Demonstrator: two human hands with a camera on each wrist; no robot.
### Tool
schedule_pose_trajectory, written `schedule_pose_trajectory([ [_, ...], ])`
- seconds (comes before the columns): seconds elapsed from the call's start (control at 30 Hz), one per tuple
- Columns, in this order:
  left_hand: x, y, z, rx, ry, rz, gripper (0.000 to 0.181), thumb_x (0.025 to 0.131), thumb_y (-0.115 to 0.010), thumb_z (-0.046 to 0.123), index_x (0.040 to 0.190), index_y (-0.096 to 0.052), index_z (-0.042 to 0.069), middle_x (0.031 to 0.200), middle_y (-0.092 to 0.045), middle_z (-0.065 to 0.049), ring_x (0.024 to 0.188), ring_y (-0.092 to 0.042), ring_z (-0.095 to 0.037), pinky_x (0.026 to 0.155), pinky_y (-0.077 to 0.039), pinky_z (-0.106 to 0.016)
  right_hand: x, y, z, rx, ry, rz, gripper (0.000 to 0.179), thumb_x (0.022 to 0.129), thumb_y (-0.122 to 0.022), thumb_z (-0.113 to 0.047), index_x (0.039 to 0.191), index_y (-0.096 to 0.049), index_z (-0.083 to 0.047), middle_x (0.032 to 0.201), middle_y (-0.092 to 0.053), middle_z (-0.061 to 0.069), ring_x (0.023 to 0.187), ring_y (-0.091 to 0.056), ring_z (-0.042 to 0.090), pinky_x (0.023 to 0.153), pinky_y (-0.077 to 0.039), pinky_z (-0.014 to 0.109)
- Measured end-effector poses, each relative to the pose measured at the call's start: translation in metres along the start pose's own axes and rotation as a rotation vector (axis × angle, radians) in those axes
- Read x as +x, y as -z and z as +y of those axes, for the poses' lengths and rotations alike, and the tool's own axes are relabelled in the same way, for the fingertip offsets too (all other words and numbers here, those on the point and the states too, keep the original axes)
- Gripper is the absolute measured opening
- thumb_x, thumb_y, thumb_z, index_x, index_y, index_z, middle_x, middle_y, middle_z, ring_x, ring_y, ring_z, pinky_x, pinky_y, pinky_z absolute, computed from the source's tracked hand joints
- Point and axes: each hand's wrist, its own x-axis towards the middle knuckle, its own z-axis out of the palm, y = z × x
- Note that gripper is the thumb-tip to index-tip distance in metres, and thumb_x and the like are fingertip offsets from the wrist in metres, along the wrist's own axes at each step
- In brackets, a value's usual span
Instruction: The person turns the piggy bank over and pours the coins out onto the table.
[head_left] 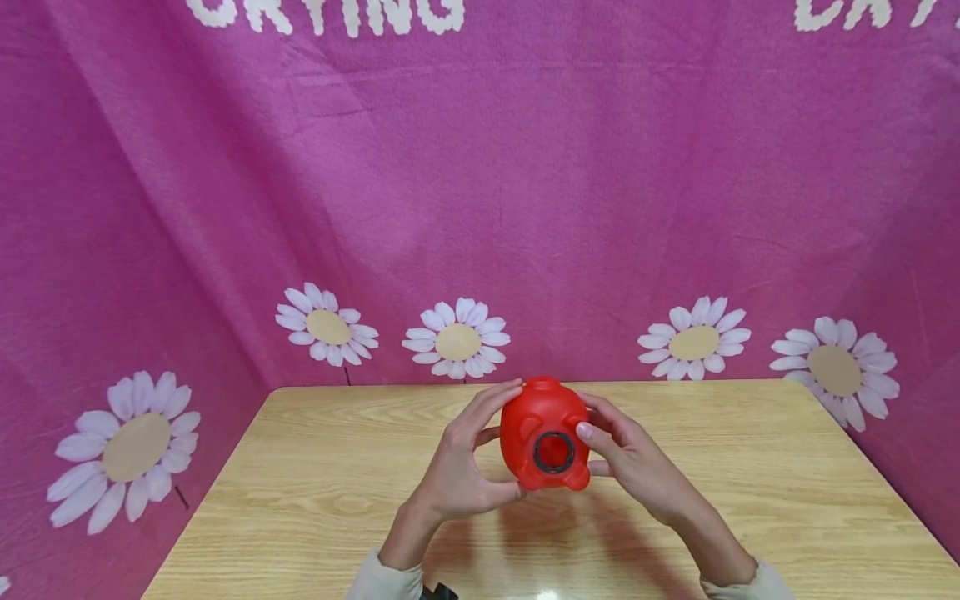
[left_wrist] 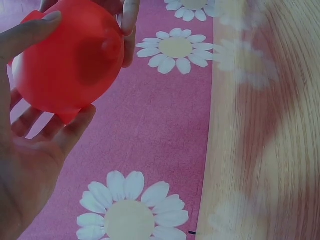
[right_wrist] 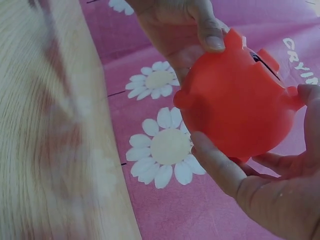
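Observation:
A red piggy bank (head_left: 534,408), round and glossy with short stubby feet, is held up over the wooden table between both hands. A black-ringed round opening on it faces the head camera. My left hand (head_left: 457,475) grips its left side, fingers along the top and thumb near the bottom. On the other side, my right hand (head_left: 637,467) holds it with the thumb beside the black ring and the fingers partly hidden behind. In the right wrist view, the smooth side of the piggy bank (right_wrist: 235,105) shows between the fingers of both hands.
Beneath the hands lies a light wood-grain table (head_left: 322,483) with rounded far corners. A pink cloth (head_left: 525,192) with white daisies and lettering hangs behind and at the sides. Something small and black (head_left: 441,592) shows at the bottom edge, by the left sleeve.

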Motion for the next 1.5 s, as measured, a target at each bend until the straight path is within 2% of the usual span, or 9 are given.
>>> schedule_pose_trajectory([
  [0.27,0.001,0.0,0.0,0.004,-0.008,0.012,0.097,0.071,-0.095,0.006,0.158,-0.051,0.016,0.164,-0.05,-0.009,0.148,-0.051,-0.026,0.099,-0.065,-0.043,0.0,0.001,-0.001,-0.015,-0.006,0.033,0.053,0.113,-0.055,-0.022,0.163,-0.041,-0.013,0.149,-0.048,0.029,0.115,-0.073,0.03,0.086,-0.069,0.041],
  [0.5,0.0,0.001,0.001,0.027,0.024,0.002,0.098,0.072,-0.095,0.008,0.159,-0.05,0.019,0.165,-0.048,-0.009,0.149,-0.051,-0.025,0.102,-0.064,-0.04,0.001,-0.001,0.0,0.002,0.016,0.029,0.056,0.114,-0.054,-0.02,0.166,-0.035,-0.014,0.151,-0.048,0.03,0.12,-0.072,0.027,0.089,-0.068,0.04],
  [0.6,0.0,0.0,0.003,0.057,0.073,0.015,0.101,0.074,-0.095,0.008,0.162,-0.046,0.02,0.166,-0.045,-0.006,0.15,-0.048,-0.026,0.102,-0.064,-0.04,0.0,-0.003,-0.001,-0.004,0.019,0.077,0.058,0.112,-0.057,-0.019,0.166,-0.036,-0.013,0.153,-0.048,0.029,0.117,-0.074,0.023,0.089,-0.068,0.037],
  [0.67,0.0,0.0,0.004,0.053,0.143,0.028,0.103,0.075,-0.094,0.006,0.163,-0.043,0.023,0.165,-0.043,-0.004,0.149,-0.047,-0.027,0.101,-0.064,-0.038,-0.001,-0.004,-0.002,-0.017,0.029,0.123,0.06,0.111,-0.059,-0.017,0.166,-0.037,-0.013,0.154,-0.048,0.029,0.116,-0.074,0.018,0.089,-0.067,0.035],
  [0.8,0.0,0.002,0.006,-0.079,0.251,0.029,0.099,0.081,-0.087,0.0,0.165,-0.04,0.024,0.162,-0.045,-0.004,0.146,-0.052,-0.032,0.096,-0.066,-0.036,-0.002,-0.005,-0.004,-0.036,0.06,0.195,0.061,0.109,-0.062,-0.014,0.165,-0.038,-0.014,0.154,-0.049,0.028,0.113,-0.074,0.01,0.09,-0.066,0.034],
  [0.93,0.0,0.004,0.009,-0.246,0.25,-0.001,0.085,0.088,-0.074,0.0,0.165,-0.042,0.018,0.162,-0.046,-0.009,0.145,-0.054,-0.041,0.095,-0.066,-0.038,-0.002,-0.006,-0.003,-0.035,0.1,0.195,0.062,0.108,-0.064,-0.01,0.165,-0.039,-0.012,0.152,-0.048,0.026,0.114,-0.074,0.008,0.09,-0.066,0.033],
  [1.2,0.001,0.006,0.013,-0.278,0.265,0.023,0.073,0.096,-0.074,0.011,0.163,-0.046,0.017,0.161,-0.048,-0.012,0.139,-0.056,-0.047,0.088,-0.068,-0.034,0.0,-0.007,0.0,-0.04,0.133,0.165,0.063,0.107,-0.065,-0.007,0.165,-0.039,-0.011,0.153,-0.048,0.026,0.116,-0.073,0.007,0.09,-0.066,0.03],
  [1.3,0.002,0.005,0.013,-0.265,0.287,0.027,0.075,0.094,-0.077,0.014,0.162,-0.047,0.023,0.159,-0.049,-0.008,0.14,-0.056,-0.045,0.086,-0.068,-0.035,0.0,-0.006,0.002,-0.053,0.147,0.167,0.063,0.106,-0.065,-0.007,0.164,-0.041,-0.011,0.153,-0.05,0.019,0.117,-0.072,0.007,0.091,-0.066,0.029],
  [1.5,0.002,0.003,0.014,-0.236,0.301,0.045,0.075,0.093,-0.08,0.018,0.16,-0.05,0.029,0.153,-0.052,-0.007,0.141,-0.055,-0.045,0.084,-0.069,-0.035,0.001,-0.006,0.005,-0.114,0.226,0.15,0.063,0.103,-0.068,-0.001,0.162,-0.045,-0.01,0.156,-0.052,-0.011,0.122,-0.068,0.007,0.095,-0.064,0.028],
])
